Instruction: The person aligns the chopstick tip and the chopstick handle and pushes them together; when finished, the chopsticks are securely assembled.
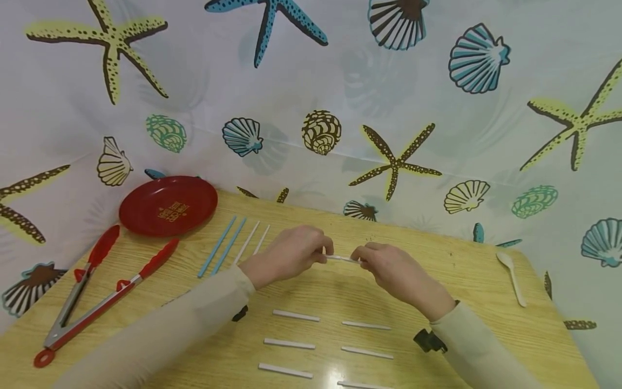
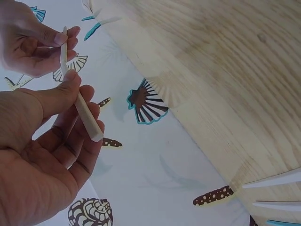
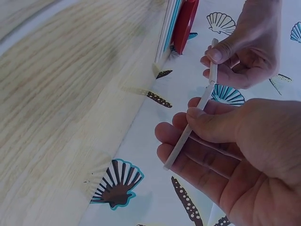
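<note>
Above the middle of the table, my left hand [image 1: 298,251] and right hand [image 1: 396,273] hold a two-part white chopstick [image 1: 342,258] between them. In the left wrist view, the left thumb and fingers pinch its thicker piece [image 2: 87,115]. Seen from the right wrist, the right thumb presses the slimmer piece [image 3: 181,141] against the fingers. The two pieces meet end to end in the gap between the hands, with a small step at the joint. Nearer me lie several loose white pieces, thicker ones [image 1: 290,343] in a left column and slimmer ones [image 1: 366,353] in a right column.
Left of the hands lie two long blue chopsticks [image 1: 217,247] and two long white chopsticks [image 1: 246,241]. A red plate [image 1: 136,213] and spread red-tipped tongs [image 1: 97,314] are farther left. A white spoon [image 1: 506,262] lies near the right edge. A shell-patterned cloth [image 1: 301,173] hangs behind the table.
</note>
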The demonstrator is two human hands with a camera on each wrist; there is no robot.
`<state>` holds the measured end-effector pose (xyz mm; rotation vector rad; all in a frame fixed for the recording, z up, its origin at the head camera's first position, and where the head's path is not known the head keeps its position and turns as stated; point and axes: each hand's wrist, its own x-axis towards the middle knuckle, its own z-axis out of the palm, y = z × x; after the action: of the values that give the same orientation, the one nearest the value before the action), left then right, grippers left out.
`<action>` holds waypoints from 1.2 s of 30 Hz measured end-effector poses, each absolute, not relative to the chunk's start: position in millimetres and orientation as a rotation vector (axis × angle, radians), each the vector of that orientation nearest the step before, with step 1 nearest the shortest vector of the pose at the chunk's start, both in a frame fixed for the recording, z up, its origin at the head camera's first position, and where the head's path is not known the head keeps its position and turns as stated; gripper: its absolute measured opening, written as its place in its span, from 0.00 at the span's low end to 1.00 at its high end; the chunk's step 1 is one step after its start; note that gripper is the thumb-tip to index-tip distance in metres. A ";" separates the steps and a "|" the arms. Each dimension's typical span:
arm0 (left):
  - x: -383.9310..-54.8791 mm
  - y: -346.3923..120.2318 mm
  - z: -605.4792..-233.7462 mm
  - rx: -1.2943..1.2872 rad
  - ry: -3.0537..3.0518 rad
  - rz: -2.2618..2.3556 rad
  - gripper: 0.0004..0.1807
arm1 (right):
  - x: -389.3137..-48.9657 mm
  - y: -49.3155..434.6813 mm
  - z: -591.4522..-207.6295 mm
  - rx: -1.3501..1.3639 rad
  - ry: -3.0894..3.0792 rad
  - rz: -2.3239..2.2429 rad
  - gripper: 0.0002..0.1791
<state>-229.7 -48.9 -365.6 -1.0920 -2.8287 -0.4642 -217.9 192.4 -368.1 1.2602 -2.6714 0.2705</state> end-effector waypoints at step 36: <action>-222.2 -38.6 -386.0 -1.253 -2.551 -0.402 0.09 | -210.4 180.4 -363.8 1.281 -2.691 0.107 0.24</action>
<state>-222.2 -38.6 -386.0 -1.2533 -2.5512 -0.4024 -210.4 180.4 -363.8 1.2813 -2.6910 0.1074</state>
